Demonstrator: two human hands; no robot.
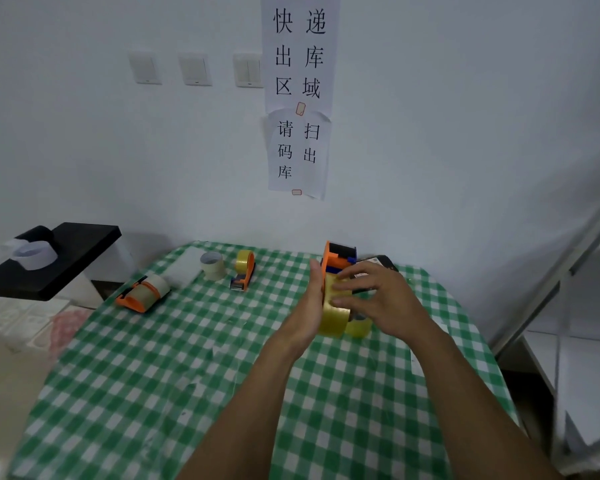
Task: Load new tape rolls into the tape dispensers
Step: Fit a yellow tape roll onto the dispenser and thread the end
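**As the roll goes on, a slip is the risk**

While the left hand (310,299) lies flat, fingers straight, against the orange dispenser (338,259), the right hand (378,299) curls its fingers over the yellow roll (333,318) at the dispenser's 6 o'clock; its thumb is hidden. Seated crooked, the roll could jam or drop onto the table (153,375). At 10 o'clock, a second dispenser (141,294) holds a beige roll. At 11 o'clock, a small dispenser (244,271) holds a yellow one.

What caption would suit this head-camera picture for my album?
Left hand and right hand fit a yellowish tape roll to an orange dispenser over the green checked table.
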